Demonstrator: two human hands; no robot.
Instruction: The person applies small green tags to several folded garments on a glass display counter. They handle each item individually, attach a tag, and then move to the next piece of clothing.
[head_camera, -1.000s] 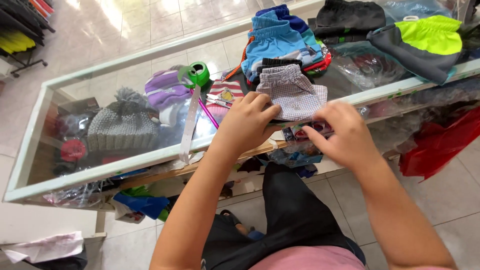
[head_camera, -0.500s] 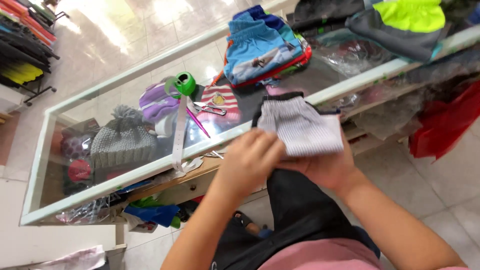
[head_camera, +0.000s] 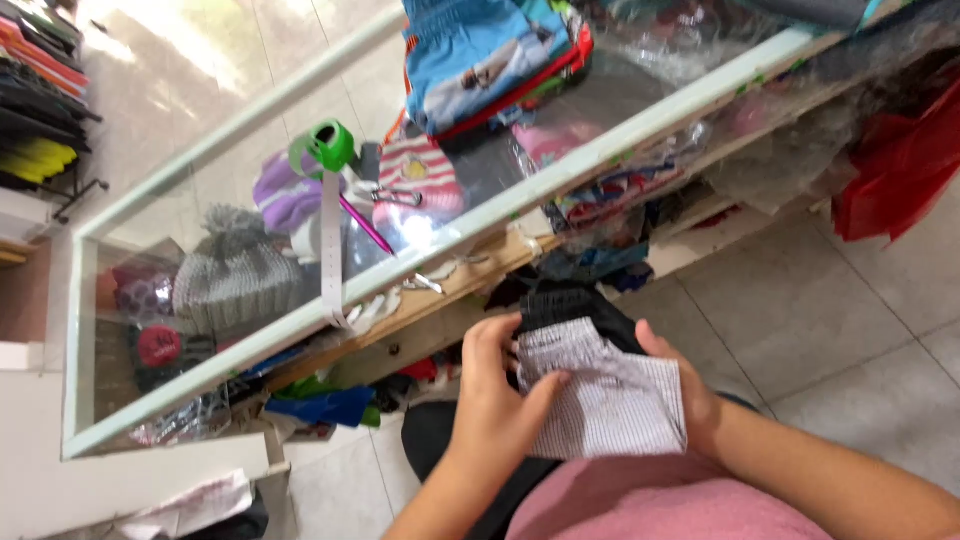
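Note:
Both my hands hold a folded grey-and-white striped garment with a black waistband, close to my body and below the counter's edge. My left hand grips its left side with the thumb on top. My right hand holds the right side from behind, mostly hidden by the cloth. The glass display counter stands in front of me, apart from the garment.
On the glass lie a stack of blue folded clothes, a green tape dispenser, a white measuring strip and a pink pen. A grey knit hat sits inside the case. A red bag hangs at right.
The striped garment was lifted off the glass counter and drawn down toward my body. Both hands came with it and now hold it below the counter edge.

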